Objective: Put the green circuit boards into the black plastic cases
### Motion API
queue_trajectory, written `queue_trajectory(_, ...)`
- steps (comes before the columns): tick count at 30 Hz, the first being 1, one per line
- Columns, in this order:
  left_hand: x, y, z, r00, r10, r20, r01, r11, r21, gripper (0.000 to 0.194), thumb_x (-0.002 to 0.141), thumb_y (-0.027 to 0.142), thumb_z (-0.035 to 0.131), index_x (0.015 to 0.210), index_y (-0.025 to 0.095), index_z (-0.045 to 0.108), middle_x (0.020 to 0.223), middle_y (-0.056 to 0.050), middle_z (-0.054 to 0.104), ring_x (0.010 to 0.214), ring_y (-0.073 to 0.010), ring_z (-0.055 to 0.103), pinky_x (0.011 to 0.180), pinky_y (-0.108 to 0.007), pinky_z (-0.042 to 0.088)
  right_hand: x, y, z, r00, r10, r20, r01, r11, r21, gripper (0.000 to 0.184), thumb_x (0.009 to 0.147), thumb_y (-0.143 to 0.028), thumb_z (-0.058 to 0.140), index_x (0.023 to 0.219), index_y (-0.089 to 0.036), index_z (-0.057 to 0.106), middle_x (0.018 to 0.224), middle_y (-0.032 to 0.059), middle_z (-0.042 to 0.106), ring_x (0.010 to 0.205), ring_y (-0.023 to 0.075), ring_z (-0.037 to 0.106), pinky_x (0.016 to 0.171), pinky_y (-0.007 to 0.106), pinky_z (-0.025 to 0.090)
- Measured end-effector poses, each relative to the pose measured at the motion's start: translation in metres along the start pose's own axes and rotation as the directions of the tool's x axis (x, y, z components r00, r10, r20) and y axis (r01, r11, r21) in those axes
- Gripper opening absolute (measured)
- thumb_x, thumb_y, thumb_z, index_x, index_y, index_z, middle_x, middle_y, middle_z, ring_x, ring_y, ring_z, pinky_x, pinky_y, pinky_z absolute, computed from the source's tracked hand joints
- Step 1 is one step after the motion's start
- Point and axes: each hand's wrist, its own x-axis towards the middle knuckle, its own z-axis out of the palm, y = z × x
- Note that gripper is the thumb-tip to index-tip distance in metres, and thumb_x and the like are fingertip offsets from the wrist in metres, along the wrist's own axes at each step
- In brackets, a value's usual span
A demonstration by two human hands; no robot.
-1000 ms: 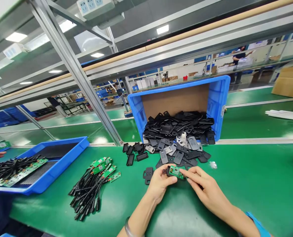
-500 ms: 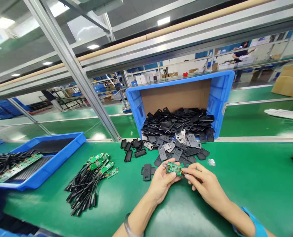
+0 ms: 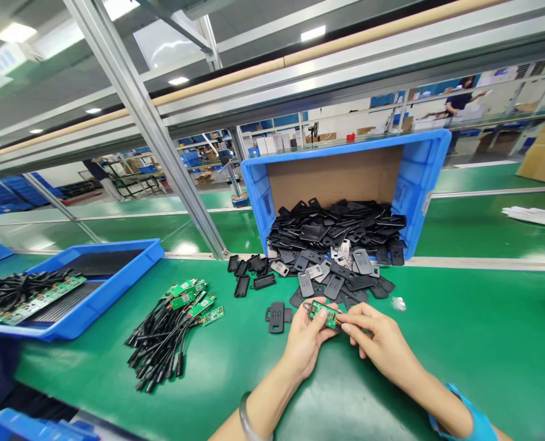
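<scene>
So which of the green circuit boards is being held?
The board in the left hand, its wires pinched by the right hand; the other boards lie in the cable pile or the blue tray.

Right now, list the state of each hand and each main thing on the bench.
Left hand: closed on circuit board.
Right hand: fingertips pinched at the wires.
Circuit board: held, display visible.
Large blue bin: on its side, open, black covers spilling out.
Blue tray: upright, open, loaded.
Cabled boards: loosely bunched.
</scene>
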Motion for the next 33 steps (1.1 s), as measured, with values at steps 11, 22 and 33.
queue_trajectory(11,-0.003,0.007,0.0,0.986,0.159,-0.045,-0.143,0.957,0.252,0.021,0.081,0.027,0.058,0.096,0.017,0.047,0.087,-0.008,0.068,0.08,-0.0202,0.066,0.068,-0.032,0.051,0.0,0.005,0.011,0.959,0.232,0.164,-0.243,0.969,0.049,0.031,0.082,-0.046,0.049,0.07,-0.017,0.052,0.055,-0.0035,0.052,0.041,0.0092,0.051,0.039,0.018,0.038)
queue_trajectory(22,-0.004,0.008,-0.002,0.99,0.14,0.004,-0.136,0.955,0.262,0.023,0.082,0.027,0.056,0.099,0.02,0.041,0.088,-0.008,0.069,0.081,-0.0214,0.067,0.066,-0.031,0.051,0.002,0.006,0.013,0.975,0.174,0.137,-0.187,0.979,0.085,0.032,0.08,-0.041,0.053,0.061,-0.016,0.058,0.054,-0.001,0.056,0.051,0.0114,0.048,0.051,0.021,0.037)
queue_trajectory(33,-0.01,0.006,0.003,0.978,0.197,-0.067,-0.164,0.927,0.336,0.024,0.081,0.028,0.058,0.098,0.02,0.042,0.09,-0.008,0.069,0.084,-0.0198,0.066,0.068,-0.029,0.05,0.005,0.005,0.016,0.989,0.147,0.023,-0.141,0.977,-0.163,0.038,0.081,-0.041,0.051,0.053,-0.017,0.052,0.048,-0.0027,0.052,0.047,0.0097,0.041,0.047,0.021,0.028)
